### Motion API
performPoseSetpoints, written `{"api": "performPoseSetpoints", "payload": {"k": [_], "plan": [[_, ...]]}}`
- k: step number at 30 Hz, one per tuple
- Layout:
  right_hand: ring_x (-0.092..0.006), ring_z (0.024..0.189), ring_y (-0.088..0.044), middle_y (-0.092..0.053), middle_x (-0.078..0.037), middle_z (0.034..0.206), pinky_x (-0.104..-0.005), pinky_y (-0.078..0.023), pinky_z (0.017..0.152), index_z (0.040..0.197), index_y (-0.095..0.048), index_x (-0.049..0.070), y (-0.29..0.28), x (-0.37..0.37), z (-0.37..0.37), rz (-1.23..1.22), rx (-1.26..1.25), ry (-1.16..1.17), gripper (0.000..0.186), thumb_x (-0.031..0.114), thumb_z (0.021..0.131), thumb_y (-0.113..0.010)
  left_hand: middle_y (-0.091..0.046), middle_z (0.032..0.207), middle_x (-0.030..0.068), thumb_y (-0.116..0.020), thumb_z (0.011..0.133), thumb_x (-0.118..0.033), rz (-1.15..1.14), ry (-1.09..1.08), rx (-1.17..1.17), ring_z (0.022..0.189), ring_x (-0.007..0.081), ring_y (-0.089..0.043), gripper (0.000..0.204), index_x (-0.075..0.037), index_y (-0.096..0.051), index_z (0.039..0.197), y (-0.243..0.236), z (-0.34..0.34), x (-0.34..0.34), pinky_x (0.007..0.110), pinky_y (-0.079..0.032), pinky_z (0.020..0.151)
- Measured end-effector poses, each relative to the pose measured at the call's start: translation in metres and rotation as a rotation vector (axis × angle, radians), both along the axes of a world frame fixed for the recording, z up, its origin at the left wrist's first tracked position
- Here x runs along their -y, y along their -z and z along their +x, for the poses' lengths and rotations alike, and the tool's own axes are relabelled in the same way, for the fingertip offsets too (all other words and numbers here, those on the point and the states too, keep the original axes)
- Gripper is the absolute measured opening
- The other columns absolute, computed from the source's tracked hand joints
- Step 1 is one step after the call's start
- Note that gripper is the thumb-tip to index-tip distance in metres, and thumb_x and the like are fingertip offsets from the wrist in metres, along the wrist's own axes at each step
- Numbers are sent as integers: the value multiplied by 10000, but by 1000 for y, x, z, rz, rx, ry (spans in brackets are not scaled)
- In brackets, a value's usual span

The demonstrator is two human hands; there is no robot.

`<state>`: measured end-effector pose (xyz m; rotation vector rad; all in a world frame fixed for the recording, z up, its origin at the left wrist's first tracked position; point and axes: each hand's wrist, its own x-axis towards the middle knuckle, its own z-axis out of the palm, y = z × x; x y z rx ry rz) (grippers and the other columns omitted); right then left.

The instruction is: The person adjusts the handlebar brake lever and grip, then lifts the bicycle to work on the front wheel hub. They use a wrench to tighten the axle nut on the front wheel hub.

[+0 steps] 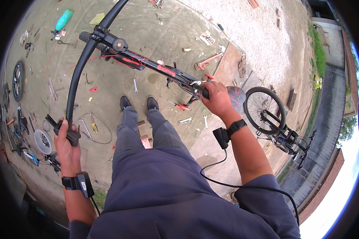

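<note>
A black and red bicycle frame [139, 59] lies diagonally across the upper view, with its black handlebar [77, 75] curving down to the left. My left hand [67, 141] is closed around the handlebar's end by the grip and lever [72, 136]. My right hand [215, 99] is closed on the black seat post [204, 91] just behind the silver clamp. A grey saddle with red lines [236, 99] shows just right of that hand. Both wrists wear strapped black devices with cables.
Wrenches [134, 83], yellow-handled pliers [94, 125] and a pipe wrench [203, 63] lie on the concrete around my feet [151, 103]. Another bicycle [279, 135] lies at right. Loose wheels [18, 81], parts and a white bucket [43, 141] are at left. Gravel [267, 47] spreads at upper right.
</note>
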<state>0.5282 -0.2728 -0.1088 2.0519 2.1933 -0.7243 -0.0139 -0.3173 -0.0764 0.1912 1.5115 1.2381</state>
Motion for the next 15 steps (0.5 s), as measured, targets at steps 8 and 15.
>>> {"api": "performPoseSetpoints", "payload": {"k": [8,15], "plan": [[-366,1153,-615,-682,-119,1166,-473,-460,1044,1249,-655,114,-13,17,14,-3,-68,-10,591,170,707,-884,-681,1028,70,-702,1036,-199,-89,-33,35,825,152,-652,260,-56,-625,1240,-8,4,14,323,-530,736],[-357,1254,-583,-661,-116,1278,-482,-415,1130,1296,-664,132,-31,34,43,-32,42,16,702,209,650,-926,-682,1034,66,-697,1041,-206,-140,-38,58,823,152,-654,243,-63,-624,1223,-5,-10,26,327,-537,737]]}}
